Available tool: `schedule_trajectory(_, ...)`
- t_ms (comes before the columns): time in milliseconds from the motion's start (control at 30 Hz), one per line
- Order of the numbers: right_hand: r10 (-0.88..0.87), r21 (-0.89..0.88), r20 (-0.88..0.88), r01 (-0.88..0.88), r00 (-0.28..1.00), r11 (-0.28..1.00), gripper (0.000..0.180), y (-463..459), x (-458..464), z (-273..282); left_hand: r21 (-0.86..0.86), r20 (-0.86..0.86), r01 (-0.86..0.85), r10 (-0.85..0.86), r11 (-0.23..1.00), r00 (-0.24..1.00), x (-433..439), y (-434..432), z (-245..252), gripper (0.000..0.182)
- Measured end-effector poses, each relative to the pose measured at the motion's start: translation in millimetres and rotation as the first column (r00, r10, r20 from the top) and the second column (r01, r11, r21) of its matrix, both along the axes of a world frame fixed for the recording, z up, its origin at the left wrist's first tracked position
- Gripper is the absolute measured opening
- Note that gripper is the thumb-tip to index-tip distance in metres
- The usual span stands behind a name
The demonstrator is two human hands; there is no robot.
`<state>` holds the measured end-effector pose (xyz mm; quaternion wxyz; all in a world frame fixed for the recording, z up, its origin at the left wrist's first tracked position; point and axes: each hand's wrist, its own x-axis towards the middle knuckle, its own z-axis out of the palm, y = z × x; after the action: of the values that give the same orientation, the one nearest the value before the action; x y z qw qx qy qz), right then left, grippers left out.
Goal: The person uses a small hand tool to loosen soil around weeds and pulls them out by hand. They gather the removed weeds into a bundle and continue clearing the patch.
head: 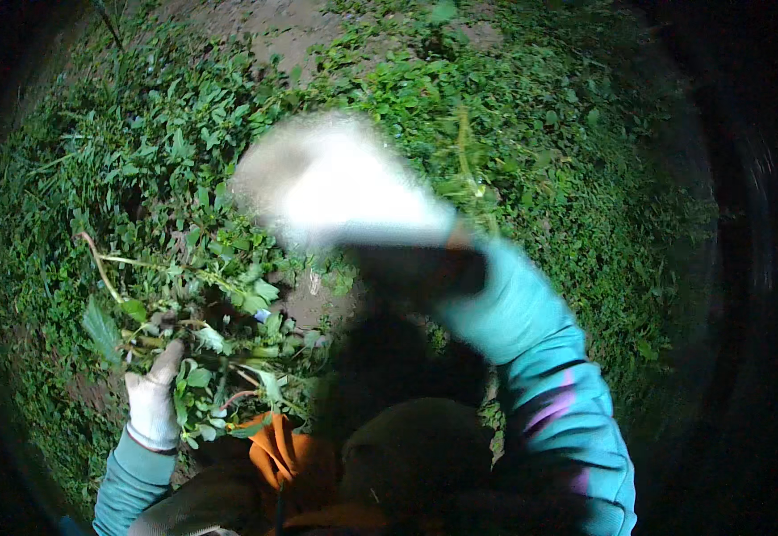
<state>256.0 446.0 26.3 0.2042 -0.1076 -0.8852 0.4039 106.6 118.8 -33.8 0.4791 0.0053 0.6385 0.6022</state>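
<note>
My left hand (153, 400), in a white knit glove, holds a loose bunch of pulled green plants (209, 335) at the lower left. Reddish stems and broad leaves stick out of the bunch on several sides. My right hand (345, 177), also gloved in white, is raised over the low plants (422, 100) near the middle. Motion blur and glare wash it out, so its fingers and anything in them cannot be made out. Both arms wear teal sleeves; the right sleeve (550, 375) has purple marks.
Low leafy plants cover most of the ground. Bare soil (295, 33) shows at the top, and a smaller patch (315, 301) lies near the middle. Orange cloth (278, 452) hangs by my knees (422, 442). Dark shadow hides the ground below my right hand.
</note>
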Motion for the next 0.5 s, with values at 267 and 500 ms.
schedule_trajectory(267, -0.746, 0.805, 0.563, -0.033, 0.356, 0.592, 0.029, 306.6, 18.8, -143.7, -0.242, -0.076, -0.154, 0.14, 0.958, 0.987, -14.3, -29.9, 4.1, 0.042)
schedule_trajectory(500, -0.578, 0.617, 0.775, -0.105, 0.258, 0.78, 0.038, 342.8, -11.2, -225.1, -0.297, -0.363, -0.052, -0.063, 0.953, 0.93, -44.3, -114.1, -47.7, 0.043)
